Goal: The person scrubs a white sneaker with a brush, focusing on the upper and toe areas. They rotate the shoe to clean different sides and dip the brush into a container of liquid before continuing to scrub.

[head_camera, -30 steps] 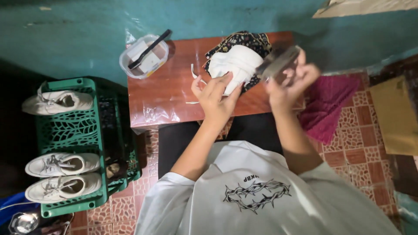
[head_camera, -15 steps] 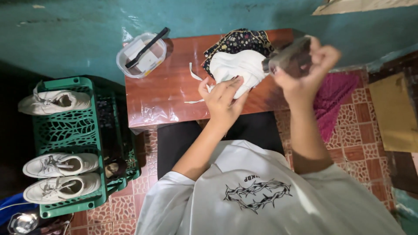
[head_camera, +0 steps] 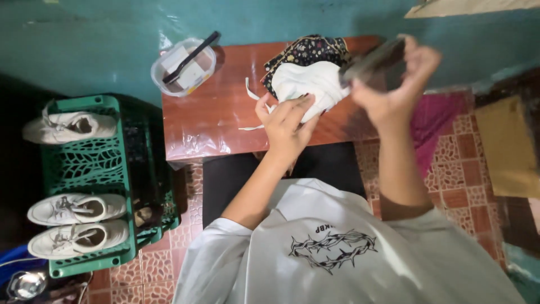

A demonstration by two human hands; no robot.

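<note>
Left hand point(head_camera: 289, 121) presses the white shoe point(head_camera: 309, 90) steady; right hand point(head_camera: 402, 84) grips a dark brush point(head_camera: 374, 61), poised to scrub

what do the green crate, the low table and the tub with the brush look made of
Green crate: moulded plastic, judging by its openwork leaf-pattern walls. Low table: reddish wood-look top, glossy, apparently under clear wrinkled film. Tub: clear, thin plastic; its contents show through.

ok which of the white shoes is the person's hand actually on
The white shoe on the wooden table, under the left hand. The other three sit untouched on the green crate.
</note>
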